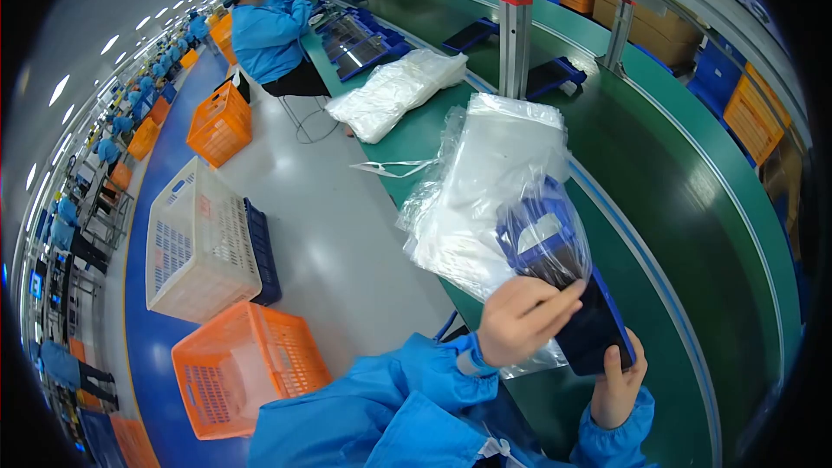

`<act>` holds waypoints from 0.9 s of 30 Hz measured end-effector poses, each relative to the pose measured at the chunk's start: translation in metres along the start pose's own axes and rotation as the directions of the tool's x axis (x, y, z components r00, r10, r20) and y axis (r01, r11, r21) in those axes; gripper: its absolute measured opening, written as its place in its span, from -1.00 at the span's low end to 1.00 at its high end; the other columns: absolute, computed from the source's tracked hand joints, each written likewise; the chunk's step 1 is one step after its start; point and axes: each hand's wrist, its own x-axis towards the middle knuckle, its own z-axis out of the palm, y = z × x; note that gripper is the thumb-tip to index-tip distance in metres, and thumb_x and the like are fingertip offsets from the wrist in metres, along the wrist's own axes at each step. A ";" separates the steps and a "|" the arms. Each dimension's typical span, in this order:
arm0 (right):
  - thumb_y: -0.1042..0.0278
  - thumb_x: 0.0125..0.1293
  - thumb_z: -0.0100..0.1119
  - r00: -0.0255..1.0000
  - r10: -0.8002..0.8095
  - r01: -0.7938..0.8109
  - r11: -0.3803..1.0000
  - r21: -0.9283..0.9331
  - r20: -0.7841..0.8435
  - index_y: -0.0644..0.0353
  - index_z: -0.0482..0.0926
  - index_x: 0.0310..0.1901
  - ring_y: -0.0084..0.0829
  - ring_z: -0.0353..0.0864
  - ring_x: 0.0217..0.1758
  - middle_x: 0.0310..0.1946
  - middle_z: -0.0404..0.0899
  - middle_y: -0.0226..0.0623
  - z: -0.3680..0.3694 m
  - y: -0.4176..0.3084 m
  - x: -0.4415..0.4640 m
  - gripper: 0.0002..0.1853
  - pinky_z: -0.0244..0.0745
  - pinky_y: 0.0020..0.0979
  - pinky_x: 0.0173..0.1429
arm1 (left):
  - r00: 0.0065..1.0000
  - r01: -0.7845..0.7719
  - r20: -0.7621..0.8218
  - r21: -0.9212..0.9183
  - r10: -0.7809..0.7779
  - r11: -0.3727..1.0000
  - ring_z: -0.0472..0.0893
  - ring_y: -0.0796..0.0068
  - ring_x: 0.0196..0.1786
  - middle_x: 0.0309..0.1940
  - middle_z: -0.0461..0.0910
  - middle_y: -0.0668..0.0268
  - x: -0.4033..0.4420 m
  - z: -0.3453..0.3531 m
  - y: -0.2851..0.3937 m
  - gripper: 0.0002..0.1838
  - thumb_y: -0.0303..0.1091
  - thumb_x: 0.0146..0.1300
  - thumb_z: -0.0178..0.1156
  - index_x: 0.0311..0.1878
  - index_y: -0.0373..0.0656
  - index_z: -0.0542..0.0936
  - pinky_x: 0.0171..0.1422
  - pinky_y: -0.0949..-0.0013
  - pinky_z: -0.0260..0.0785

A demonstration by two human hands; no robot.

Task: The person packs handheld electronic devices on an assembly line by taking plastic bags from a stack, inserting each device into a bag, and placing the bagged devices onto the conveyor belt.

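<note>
A blue-framed dark panel (594, 329) lies at a slant in front of me, its far end inside a clear plastic bag (568, 217). My left hand (529, 321) is closed at the bag's mouth, its fingers pinching the film against the panel. Lower right, my right hand (620, 381) grips the near end of the panel, thumb on the dark face. Under and beyond the panel lies a stack of clear plastic bags (485, 156) on the green bench. The panel's underside is hidden.
Another bundle of plastic bags (399, 91) lies farther along. Blue-framed panels (555, 76) sit on the green conveyor (659, 182) beyond a metal post (514, 26). At left stand a white crate (204, 243) and an orange crate (251, 368). A co-worker (269, 35) sits farther up.
</note>
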 end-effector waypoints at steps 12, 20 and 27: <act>0.35 0.13 0.28 0.961 -0.091 0.190 0.903 -0.385 0.261 0.44 0.50 -0.11 -0.56 0.46 -0.32 -0.37 0.52 -0.29 0.001 -0.009 -0.009 -0.63 0.34 -0.56 -0.23 | 0.910 0.314 -0.300 0.043 -0.287 0.949 0.45 0.61 -0.55 -0.49 0.46 0.33 0.004 -0.013 0.000 -0.74 -0.63 0.01 0.25 -0.17 -0.22 0.65 -0.48 0.56 0.30; 0.45 0.21 0.16 0.982 -0.110 0.154 0.938 -0.312 0.152 0.40 0.41 0.03 -0.48 0.48 -0.15 -0.16 0.51 -0.18 0.003 0.003 -0.016 -0.63 0.38 -0.49 0.00 | 0.997 0.057 -0.048 0.043 -0.055 0.997 0.48 0.46 -0.57 -0.53 0.47 0.35 -0.005 -0.005 0.009 -0.63 -0.62 -0.16 0.34 -0.17 -0.22 0.66 -0.52 0.48 0.31; 0.36 0.27 0.13 1.000 -0.007 0.008 0.995 0.095 -0.010 0.42 0.38 0.06 -0.41 0.51 -0.09 -0.09 0.49 -0.15 0.009 0.009 -0.005 -0.61 0.41 -0.39 0.04 | 0.997 0.048 -0.070 0.155 -0.037 0.987 0.50 0.41 -0.45 -0.47 0.48 0.32 -0.008 -0.010 -0.001 -0.63 -0.61 -0.19 0.38 -0.20 -0.17 0.65 -0.41 0.42 0.34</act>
